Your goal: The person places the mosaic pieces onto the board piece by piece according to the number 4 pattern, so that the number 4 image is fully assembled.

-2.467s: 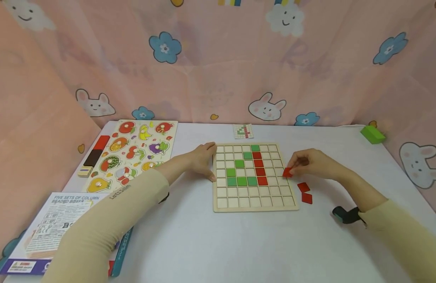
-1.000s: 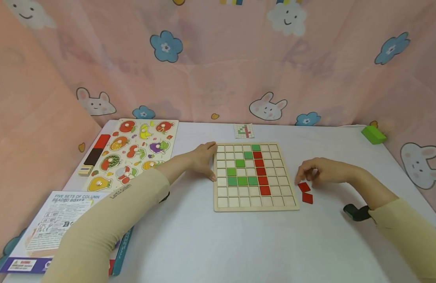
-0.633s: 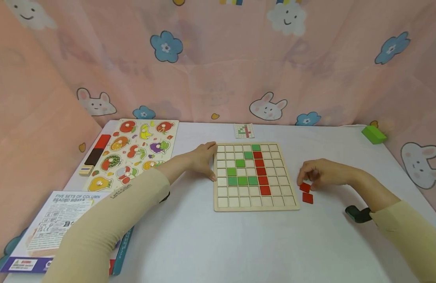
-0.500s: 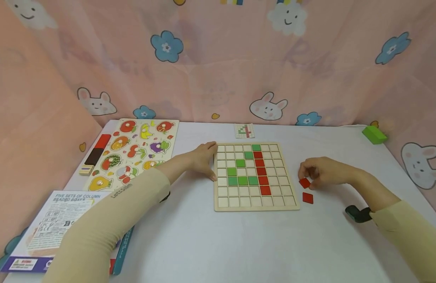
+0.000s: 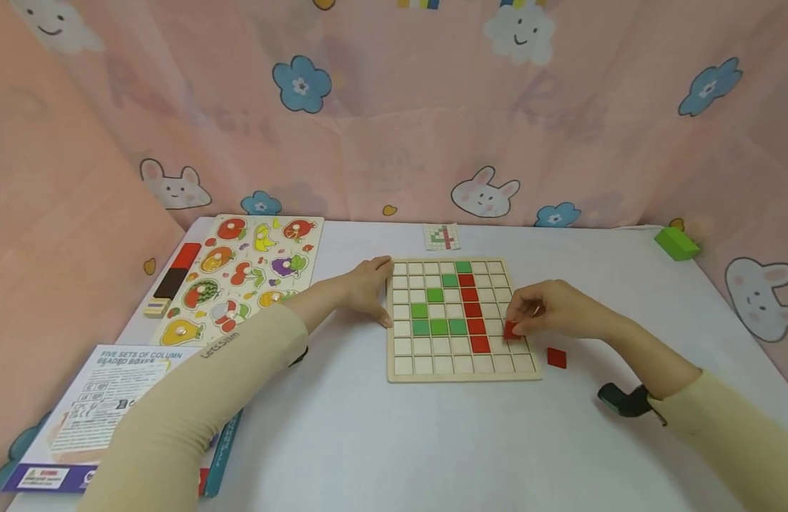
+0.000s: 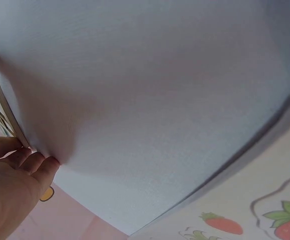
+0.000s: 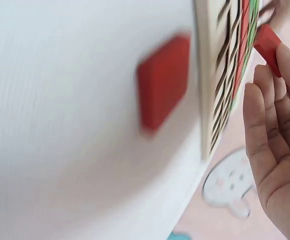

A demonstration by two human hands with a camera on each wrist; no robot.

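Observation:
A wooden grid board [image 5: 426, 380] lies mid-table, with green tiles and a column of red tiles set in its squares. My left hand [image 5: 368, 290] rests against the board's left edge, thumb and fingers spread along it; in the left wrist view, the fingertips of the left hand [image 6: 22, 172] are right at the board's far corner. Between thumb and fingers, my right hand [image 5: 557, 311] pinches a red square tile [image 5: 512, 330] over the right side of the board. That pinched tile [image 7: 268, 47] is tilted in the right wrist view. One loose red tile [image 5: 557, 358] lies right of the board.
A small pattern card [image 5: 442, 237] lies behind the board. At left are a fruit puzzle board [image 5: 240, 245], a red-and-black eraser-like block [image 5: 176, 272] and a printed box [image 5: 93, 412]. A green block [image 5: 677, 244] stands at the back right corner.
My right hand has set one red tile at the foot of the red column, picked up another from the table and moved left over the board with it. The left hand stays put.

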